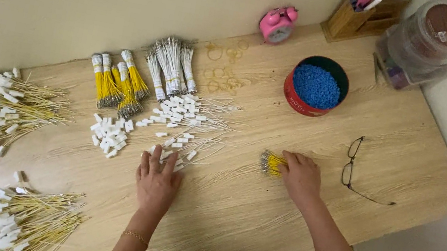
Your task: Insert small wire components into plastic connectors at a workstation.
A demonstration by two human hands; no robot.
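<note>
My left hand point(156, 179) lies flat on the wooden table point(257, 211), fingers spread, its fingertips touching the near edge of a loose scatter of white-capped thin wires point(185, 116). My right hand point(301, 177) is closed around a small bundle of yellow wires point(272, 163), whose metal tips stick out to the left. A little heap of loose white caps point(110, 135) sits just left of my left hand.
Tied yellow bundles point(117, 85) and white bundles point(171, 67) lie at the back. Piles of capped wires point(5, 111), point(32, 220) fill the left side. A red tin of blue pellets point(316, 87), eyeglasses point(358, 169), rubber bands point(223, 67), pink clock point(278, 25), pen holder point(362, 18) and plastic jar point(434, 40) stand right.
</note>
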